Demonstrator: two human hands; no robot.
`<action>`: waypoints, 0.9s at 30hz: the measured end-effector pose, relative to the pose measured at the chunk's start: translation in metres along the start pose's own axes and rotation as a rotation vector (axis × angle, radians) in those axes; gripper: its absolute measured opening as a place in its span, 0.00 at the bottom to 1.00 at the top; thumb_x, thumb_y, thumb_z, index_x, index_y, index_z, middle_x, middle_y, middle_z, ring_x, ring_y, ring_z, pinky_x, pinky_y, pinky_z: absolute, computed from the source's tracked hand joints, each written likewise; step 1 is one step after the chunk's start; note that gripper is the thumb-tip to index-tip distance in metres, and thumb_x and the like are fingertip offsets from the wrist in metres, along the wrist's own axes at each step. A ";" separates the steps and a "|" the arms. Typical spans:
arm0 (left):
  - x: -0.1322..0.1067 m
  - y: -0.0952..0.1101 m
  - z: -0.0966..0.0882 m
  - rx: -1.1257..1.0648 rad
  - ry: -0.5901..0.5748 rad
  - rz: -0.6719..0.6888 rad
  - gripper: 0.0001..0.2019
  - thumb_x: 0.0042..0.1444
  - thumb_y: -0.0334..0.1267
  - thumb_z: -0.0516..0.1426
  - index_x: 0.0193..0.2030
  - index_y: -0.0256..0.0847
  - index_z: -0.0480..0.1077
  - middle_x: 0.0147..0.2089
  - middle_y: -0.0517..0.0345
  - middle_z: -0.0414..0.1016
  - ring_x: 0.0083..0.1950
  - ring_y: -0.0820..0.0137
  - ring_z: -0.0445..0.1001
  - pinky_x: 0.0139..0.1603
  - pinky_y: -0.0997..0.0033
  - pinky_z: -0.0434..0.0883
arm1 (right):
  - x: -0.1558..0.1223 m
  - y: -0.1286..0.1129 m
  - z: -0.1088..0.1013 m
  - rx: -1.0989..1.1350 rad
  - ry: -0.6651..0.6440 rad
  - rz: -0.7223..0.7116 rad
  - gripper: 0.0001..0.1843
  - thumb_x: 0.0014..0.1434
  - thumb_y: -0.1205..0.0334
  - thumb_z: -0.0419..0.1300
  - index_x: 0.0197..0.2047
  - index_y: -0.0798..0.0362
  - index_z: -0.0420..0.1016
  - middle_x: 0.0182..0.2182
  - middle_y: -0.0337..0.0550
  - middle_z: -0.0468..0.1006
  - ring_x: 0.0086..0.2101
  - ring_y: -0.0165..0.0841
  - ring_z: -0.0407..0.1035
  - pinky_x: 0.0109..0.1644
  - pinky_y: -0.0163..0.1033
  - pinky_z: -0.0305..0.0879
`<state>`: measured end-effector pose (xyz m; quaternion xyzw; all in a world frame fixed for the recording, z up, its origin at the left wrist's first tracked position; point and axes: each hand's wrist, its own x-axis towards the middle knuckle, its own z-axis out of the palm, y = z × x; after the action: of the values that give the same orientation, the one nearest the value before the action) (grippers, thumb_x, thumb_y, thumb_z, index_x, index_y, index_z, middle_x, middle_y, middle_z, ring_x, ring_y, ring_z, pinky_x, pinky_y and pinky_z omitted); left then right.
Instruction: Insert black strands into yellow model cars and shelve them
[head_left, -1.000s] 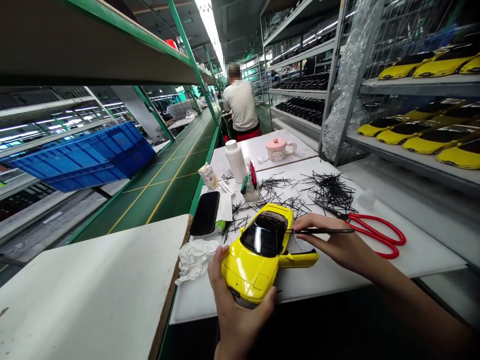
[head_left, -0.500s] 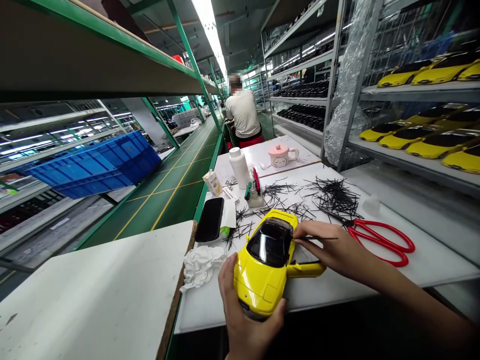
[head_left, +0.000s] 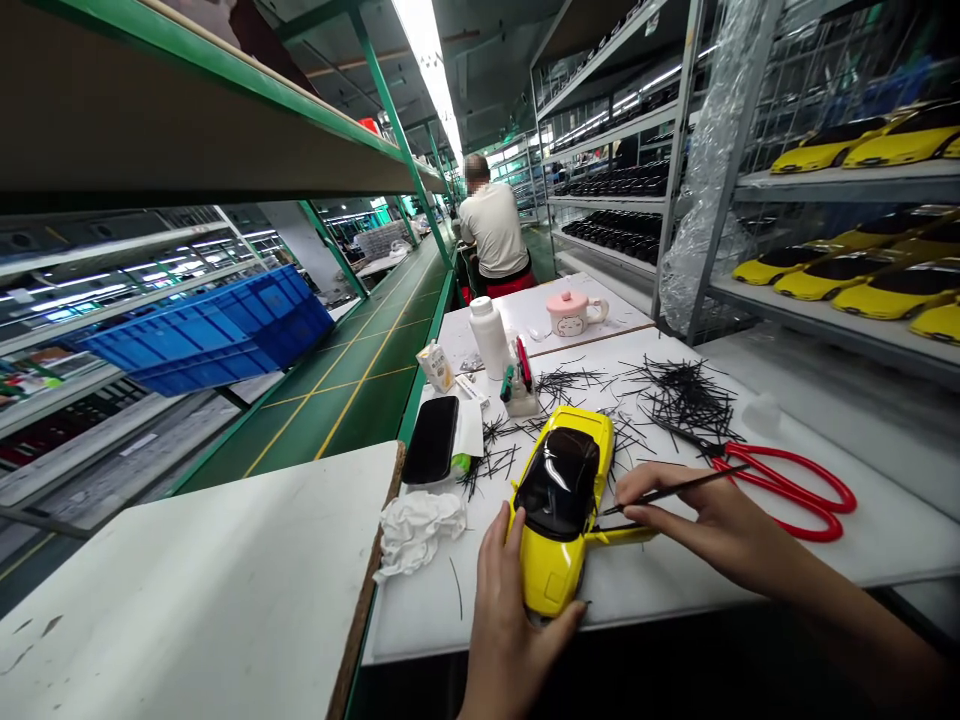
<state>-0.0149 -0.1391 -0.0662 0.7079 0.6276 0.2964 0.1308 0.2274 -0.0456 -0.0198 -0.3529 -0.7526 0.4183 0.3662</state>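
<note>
A yellow model car [head_left: 564, 515] with a black roof lies on the white work board [head_left: 750, 575], its right door swung open. My left hand [head_left: 508, 620] grips the car's front end from below and the left. My right hand [head_left: 694, 515] pinches a thin black strip [head_left: 679, 487] by the open door, the strip pointing right and slightly up. Several loose black strips [head_left: 675, 395] lie scattered on the board behind the car.
Red scissors [head_left: 795, 485] lie to the right. A crumpled white cloth [head_left: 418, 530], a black phone [head_left: 433, 451], a white bottle [head_left: 489, 337], a pink mug [head_left: 572, 313] and a small tool holder [head_left: 519, 390] stand around. Racks of yellow cars [head_left: 847, 275] fill the right. A person [head_left: 493, 235] stands farther down the line.
The car has turned so its nose points more toward me and stands narrower. My right hand has drawn back slightly along the door with the strip tilted up.
</note>
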 end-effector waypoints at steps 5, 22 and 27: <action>0.026 0.013 -0.017 0.057 -0.059 0.047 0.30 0.61 0.42 0.54 0.69 0.47 0.49 0.72 0.47 0.47 0.73 0.53 0.43 0.69 0.39 0.48 | -0.003 0.005 -0.004 0.045 0.039 0.008 0.09 0.61 0.53 0.59 0.39 0.49 0.75 0.37 0.43 0.80 0.42 0.37 0.73 0.48 0.40 0.69; 0.147 0.044 -0.019 -0.137 -0.504 0.438 0.11 0.55 0.26 0.55 0.42 0.42 0.72 0.43 0.56 0.77 0.51 0.64 0.70 0.55 0.66 0.66 | -0.003 0.012 -0.012 0.170 0.150 0.028 0.10 0.58 0.52 0.62 0.36 0.50 0.74 0.35 0.43 0.78 0.40 0.38 0.73 0.45 0.40 0.69; 0.141 0.036 -0.012 -0.243 -0.413 0.343 0.09 0.55 0.26 0.55 0.41 0.42 0.70 0.38 0.59 0.76 0.48 0.66 0.70 0.52 0.67 0.66 | -0.004 0.031 -0.043 -0.030 0.292 0.220 0.19 0.64 0.45 0.48 0.31 0.49 0.69 0.26 0.43 0.74 0.28 0.37 0.70 0.30 0.38 0.65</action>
<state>0.0129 -0.0113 -0.0007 0.8281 0.4188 0.2367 0.2877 0.2723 -0.0210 -0.0319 -0.4956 -0.6542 0.3890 0.4184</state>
